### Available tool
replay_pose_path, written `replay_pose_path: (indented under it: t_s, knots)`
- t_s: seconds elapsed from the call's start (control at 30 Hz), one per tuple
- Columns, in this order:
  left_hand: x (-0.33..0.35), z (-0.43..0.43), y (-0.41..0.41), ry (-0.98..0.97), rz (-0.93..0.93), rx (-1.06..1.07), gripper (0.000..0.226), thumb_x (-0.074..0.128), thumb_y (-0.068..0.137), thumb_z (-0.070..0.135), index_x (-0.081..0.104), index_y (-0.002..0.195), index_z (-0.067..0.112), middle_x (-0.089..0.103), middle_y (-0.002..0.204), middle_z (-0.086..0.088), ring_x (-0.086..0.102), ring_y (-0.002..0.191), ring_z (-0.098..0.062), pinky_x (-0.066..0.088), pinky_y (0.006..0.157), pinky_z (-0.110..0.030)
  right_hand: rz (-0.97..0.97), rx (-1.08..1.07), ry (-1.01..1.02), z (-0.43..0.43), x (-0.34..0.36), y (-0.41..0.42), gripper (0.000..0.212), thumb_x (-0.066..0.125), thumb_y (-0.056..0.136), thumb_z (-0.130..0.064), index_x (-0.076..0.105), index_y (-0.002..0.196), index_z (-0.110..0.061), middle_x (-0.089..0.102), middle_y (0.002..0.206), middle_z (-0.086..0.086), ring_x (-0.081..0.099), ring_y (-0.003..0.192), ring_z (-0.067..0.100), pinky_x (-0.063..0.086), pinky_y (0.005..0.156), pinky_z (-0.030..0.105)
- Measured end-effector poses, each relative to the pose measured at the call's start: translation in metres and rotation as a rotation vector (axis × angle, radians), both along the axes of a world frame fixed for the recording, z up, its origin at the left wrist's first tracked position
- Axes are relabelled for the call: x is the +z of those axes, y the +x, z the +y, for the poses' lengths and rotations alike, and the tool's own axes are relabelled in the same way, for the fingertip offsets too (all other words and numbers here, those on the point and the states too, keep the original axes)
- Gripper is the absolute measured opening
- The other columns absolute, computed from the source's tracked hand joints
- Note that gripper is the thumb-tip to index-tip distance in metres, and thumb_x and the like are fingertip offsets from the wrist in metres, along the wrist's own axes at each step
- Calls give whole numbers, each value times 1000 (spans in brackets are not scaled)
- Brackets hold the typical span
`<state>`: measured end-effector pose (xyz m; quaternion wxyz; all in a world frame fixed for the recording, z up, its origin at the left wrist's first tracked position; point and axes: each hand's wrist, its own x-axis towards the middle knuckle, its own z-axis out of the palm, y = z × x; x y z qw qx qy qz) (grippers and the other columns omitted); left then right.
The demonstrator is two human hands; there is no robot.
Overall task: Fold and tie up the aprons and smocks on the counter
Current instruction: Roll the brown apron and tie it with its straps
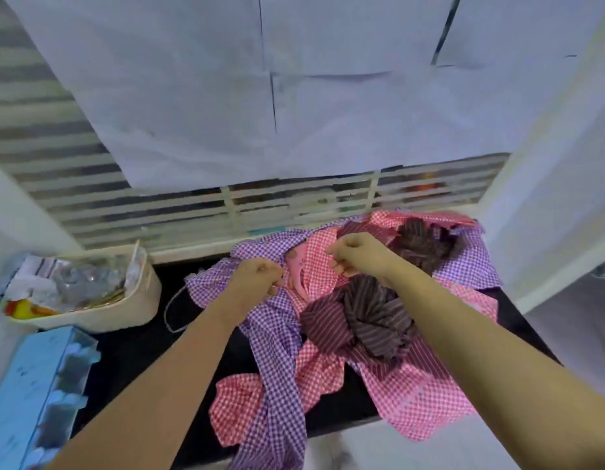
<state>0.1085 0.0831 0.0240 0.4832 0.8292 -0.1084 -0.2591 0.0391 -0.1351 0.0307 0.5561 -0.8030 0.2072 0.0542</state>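
Head view: a heap of aprons and smocks lies unfolded on the right half of the black tabletop (131, 351), reaching from the back edge to the front edge. In the heap are a purple checked garment (277, 334), a red checked garment (413, 395) and a dark striped garment (372, 320), all crumpled and overlapping. The purple one trails over the front edge of the tabletop; the striped one lies bunched on top of the red one.

Both arms reach in from below. The left hand (257, 276) has its fingers curled and grips a fold of the purple checked garment near the back of the heap. The right hand (357, 254), just beside it, has its fingers curled too and pinches the red checked garment. The 2 hands are near each other but not touching.

To the left of the heap a cream basket (141, 300) holds papers and clear plastic. In front of it stands a blue box (33, 385). Behind the tabletop is a louvred window (158, 212), its upper part covered by white sheets (226, 96).
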Motion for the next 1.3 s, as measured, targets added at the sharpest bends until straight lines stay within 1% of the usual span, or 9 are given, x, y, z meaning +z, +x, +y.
replay_pose_path:
  t_s: [0.33, 0.4, 0.5, 0.63, 0.83, 0.97, 1.1, 1.23, 1.3]
  knots:
    - [-99, -87, -76, 173, 392, -114, 22, 52, 100, 18, 60, 117, 8, 68, 102, -9, 65, 74, -15, 57, 68, -27, 444, 407, -743, -58, -120, -97, 71, 76, 77, -41, 40, 136, -26, 40, 133, 1, 40, 124, 27, 36, 103, 43]
    - [-105, -112, -84, 174, 538, -60, 44, 56, 98, 33, 50, 132, 5, 62, 113, -10, 67, 80, -20, 59, 68, -32, 306, 403, -792, -71, -134, -98, 48, 69, 86, -36, 48, 127, -26, 47, 126, 0, 45, 120, 25, 37, 99, 40]
    - [-111, -141, -84, 198, 677, 87, 72, 63, 88, 52, 39, 139, 7, 53, 124, -10, 65, 94, -25, 58, 66, -35, 58, 393, -574, -97, -137, -89, 16, 64, 92, -27, 59, 107, -22, 58, 102, -7, 57, 99, 16, 45, 86, 34]
    - [-113, -160, -78, 139, 499, 229, 26, 62, 91, 21, 60, 114, 10, 62, 110, -7, 60, 101, -25, 53, 83, -36, 32, 501, -222, -116, -119, -76, 16, 61, 94, -36, 61, 96, -21, 62, 85, -13, 58, 79, 3, 45, 73, 20]
    - [-91, -153, -80, -157, 308, 297, 40, 45, 93, -2, 65, 117, 24, 69, 105, -3, 65, 95, -18, 54, 78, -28, 313, 384, -156, -156, -115, -89, 25, 53, 94, -18, 58, 118, -23, 59, 118, -1, 57, 107, 16, 46, 100, 36]
    - [-67, -143, -99, -316, 442, 147, 50, 37, 88, -12, 69, 109, 21, 73, 102, -8, 69, 87, -19, 55, 70, -27, 297, 301, -110, -140, -112, -105, 54, 60, 90, -20, 38, 139, -14, 50, 131, 6, 51, 115, 19, 46, 98, 34]
    - [-52, -120, -141, -247, 557, -298, 49, 34, 85, -22, 73, 91, 8, 74, 86, -4, 68, 85, -16, 54, 73, -20, 280, -342, 674, -110, -91, -124, 50, 60, 88, -54, 64, 119, -16, 70, 113, 4, 65, 105, 22, 51, 96, 39]
    - [-47, -85, -189, -134, 578, -498, 62, 41, 86, -23, 78, 67, 23, 74, 77, 9, 68, 84, -7, 50, 75, -13, 45, -372, 613, -66, -69, -173, 31, 58, 94, -8, 61, 124, -2, 72, 105, 14, 72, 89, 23, 59, 73, 31]
    - [-46, -65, -204, -167, 683, -616, 45, 49, 89, -13, 75, 102, 21, 73, 106, 0, 65, 107, -16, 50, 94, -23, -20, -381, 599, -47, -56, -198, 32, 48, 94, 2, 60, 123, -4, 70, 106, 14, 70, 88, 22, 59, 70, 29]
